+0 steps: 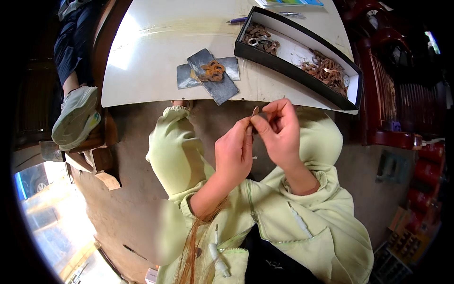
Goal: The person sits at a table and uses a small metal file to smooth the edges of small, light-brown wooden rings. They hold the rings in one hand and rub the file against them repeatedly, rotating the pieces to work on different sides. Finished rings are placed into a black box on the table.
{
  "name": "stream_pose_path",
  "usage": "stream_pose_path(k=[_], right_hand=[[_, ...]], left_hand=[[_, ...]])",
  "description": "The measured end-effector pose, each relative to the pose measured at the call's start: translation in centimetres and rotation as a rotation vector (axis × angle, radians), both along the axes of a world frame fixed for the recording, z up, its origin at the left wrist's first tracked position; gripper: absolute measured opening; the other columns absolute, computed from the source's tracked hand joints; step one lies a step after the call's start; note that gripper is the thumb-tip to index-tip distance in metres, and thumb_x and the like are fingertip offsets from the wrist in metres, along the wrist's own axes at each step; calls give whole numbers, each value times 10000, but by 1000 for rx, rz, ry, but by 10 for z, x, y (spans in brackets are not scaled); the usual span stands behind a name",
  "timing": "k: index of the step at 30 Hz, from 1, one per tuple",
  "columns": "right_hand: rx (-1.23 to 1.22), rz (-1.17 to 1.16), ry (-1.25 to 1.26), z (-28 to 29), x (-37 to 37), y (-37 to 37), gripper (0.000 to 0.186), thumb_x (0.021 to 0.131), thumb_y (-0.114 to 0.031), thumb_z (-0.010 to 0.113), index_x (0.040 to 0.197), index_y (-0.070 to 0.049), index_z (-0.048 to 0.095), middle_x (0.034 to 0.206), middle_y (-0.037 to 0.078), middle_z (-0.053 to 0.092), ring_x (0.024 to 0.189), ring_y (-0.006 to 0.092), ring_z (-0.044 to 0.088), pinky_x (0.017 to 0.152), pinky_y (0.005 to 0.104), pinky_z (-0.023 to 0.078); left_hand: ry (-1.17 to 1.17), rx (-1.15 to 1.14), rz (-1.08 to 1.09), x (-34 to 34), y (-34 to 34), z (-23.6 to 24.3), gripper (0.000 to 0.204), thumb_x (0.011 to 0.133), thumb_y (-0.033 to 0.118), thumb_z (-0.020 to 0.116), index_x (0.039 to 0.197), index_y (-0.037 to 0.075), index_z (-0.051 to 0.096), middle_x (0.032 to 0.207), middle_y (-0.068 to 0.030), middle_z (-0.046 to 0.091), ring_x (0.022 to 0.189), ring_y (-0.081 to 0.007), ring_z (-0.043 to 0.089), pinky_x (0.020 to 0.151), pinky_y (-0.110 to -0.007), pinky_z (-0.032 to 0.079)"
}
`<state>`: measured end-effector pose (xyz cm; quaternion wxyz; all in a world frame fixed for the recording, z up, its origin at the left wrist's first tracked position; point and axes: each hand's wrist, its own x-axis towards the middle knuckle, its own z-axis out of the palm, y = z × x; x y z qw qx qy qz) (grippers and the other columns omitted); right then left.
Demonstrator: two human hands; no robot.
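Observation:
Above my lap, just short of the table's near edge, both hands are closed in a pinch on one small rusty metal piece (255, 111). My left hand (233, 152) grips it from below between thumb and fingers. My right hand (280, 130) pinches it from the other side, and the fingertips hide most of its shape. Beyond the hands, a dark grey flat slab (219, 86) lies crosswise over another grey slab (188, 77). Several rusty ring-ended metal pieces (213, 71) rest in a heap on top of them.
A long black box (288, 67) with a white inside holds two heaps of rusty metal pieces on the white table (156, 61). A purple pen (236, 20) lies behind it. Another person's leg and white shoe (78, 116) are at left. Dark red wooden furniture (383, 85) stands at right.

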<state>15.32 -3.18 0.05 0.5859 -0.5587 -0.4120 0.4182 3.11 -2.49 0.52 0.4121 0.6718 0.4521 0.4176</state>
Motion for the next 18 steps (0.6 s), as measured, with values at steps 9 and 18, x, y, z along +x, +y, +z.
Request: stream_pose_path(k=[9,18], right_hand=[[-3,-13,56,9,2,8,261,829,-124,703,943,-46,481,765,-38,459,640,6,385,536,154,334],[13,-10,92,8,4,8,258,832,-102,695,957,-47,476,758,-40,455,626,1,396,542,151,345]], left_hand=[[15,4,-1,-2,-1,1,166,937,48,450,1036,-21,564,662,-87,503,549,-162,491,529,-275,407],[-1,4,-11,3,0,1,164,939,46,457,1042,-24,562,666,-86,505,563,-156,495,530,-268,407]])
